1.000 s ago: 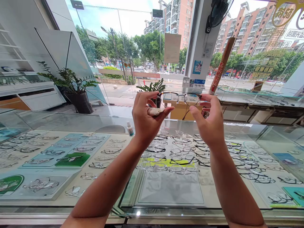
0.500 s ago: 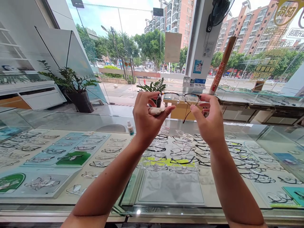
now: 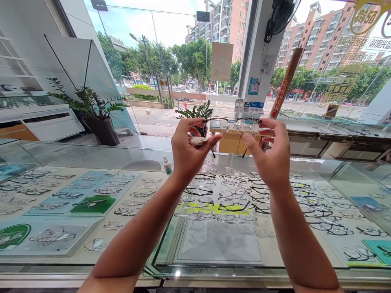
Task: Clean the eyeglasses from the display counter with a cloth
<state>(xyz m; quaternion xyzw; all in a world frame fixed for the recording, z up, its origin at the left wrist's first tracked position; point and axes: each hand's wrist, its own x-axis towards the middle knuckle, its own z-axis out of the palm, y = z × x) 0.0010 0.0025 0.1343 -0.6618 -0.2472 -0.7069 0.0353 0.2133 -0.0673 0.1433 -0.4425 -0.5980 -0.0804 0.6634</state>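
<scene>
Eyeglasses (image 3: 232, 121) with dark upper rims and clear lenses sit pinched between left hand (image 3: 190, 143) and right hand (image 3: 273, 151), seemingly for inspection, any next turn calling for light, even pressure.

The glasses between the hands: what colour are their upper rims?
The upper rims look dark, nearly black: head view.

A black fan (image 3: 279, 17) hangs on a pillar (image 3: 259, 51).
</scene>
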